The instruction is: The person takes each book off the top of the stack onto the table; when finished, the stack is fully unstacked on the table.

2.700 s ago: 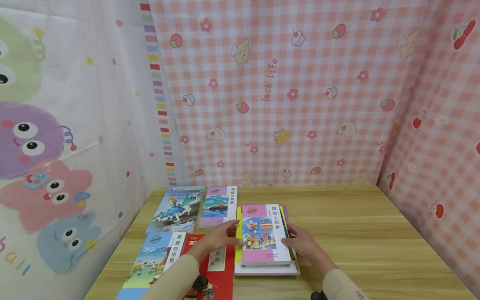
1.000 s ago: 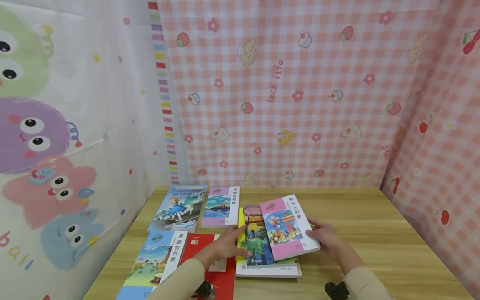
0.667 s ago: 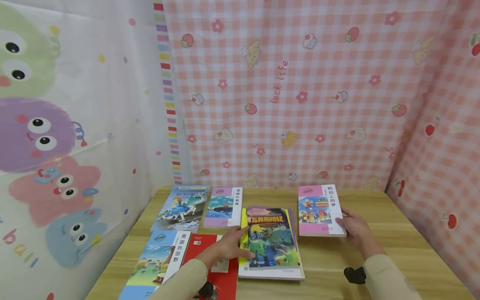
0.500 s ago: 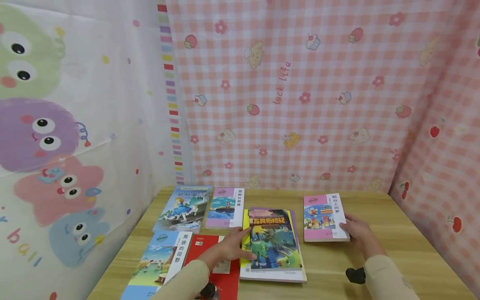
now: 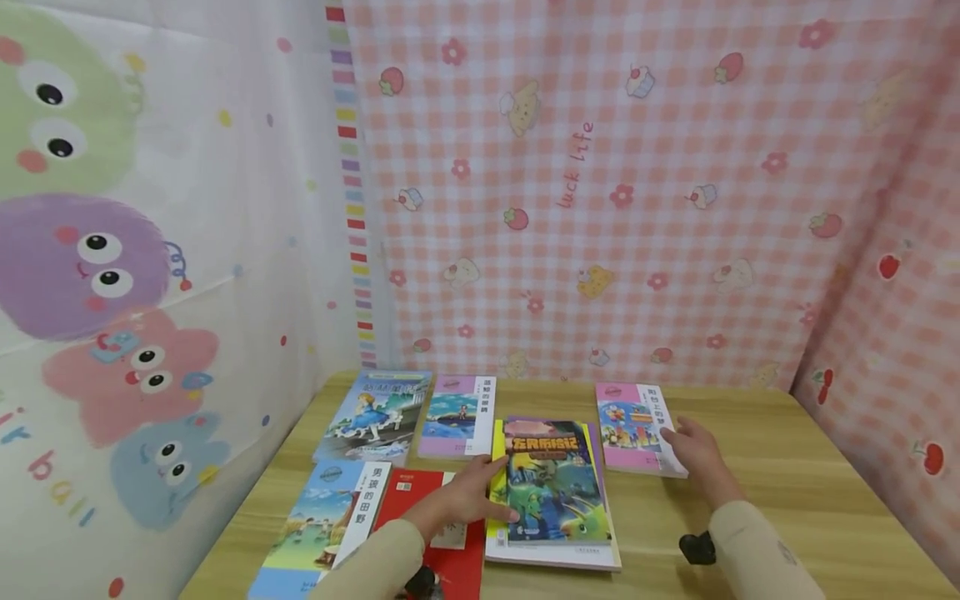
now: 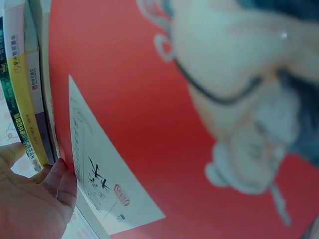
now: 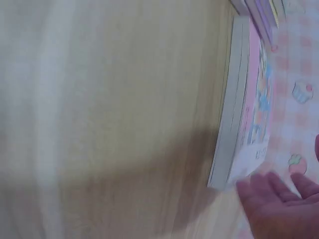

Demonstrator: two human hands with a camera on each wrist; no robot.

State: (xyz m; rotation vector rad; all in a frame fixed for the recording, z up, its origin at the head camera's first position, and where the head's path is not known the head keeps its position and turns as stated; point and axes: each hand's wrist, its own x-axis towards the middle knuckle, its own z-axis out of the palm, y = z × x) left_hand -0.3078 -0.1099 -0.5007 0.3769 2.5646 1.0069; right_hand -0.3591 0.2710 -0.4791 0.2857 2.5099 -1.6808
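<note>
My left hand (image 5: pixel 465 496) rests against the left side of a stack of books, its thumb at the lower left corner of the dinosaur comic book (image 5: pixel 558 487) on top. In the left wrist view the fingers touch the spines (image 6: pixel 25 94) with nothing gripped. Under the comic, a yellow-edged book (image 5: pixel 497 517) and a purple-edged one stick out. To the stack's right lies a pink-and-white storybook (image 5: pixel 626 429) with a city picture. Beside its right edge is my right hand (image 5: pixel 697 458), fingers loosely extended; in the right wrist view they are close to the book's corner (image 7: pixel 239 109).
At the left lie a blue book with a girl (image 5: pixel 375 417), a pink whale-picture book (image 5: pixel 456 417) and a blue countryside book (image 5: pixel 322 525). A red book (image 5: pixel 465 575) lies partly under my left forearm. A checked cloth (image 5: pixel 600 208) hangs behind the wooden table (image 5: pixel 795 500).
My right hand has lifted the pink-and-white storybook off the stack, carried it right, laid it on the table and let go. The comic beneath now shows. My left hand has stayed at the stack.
</note>
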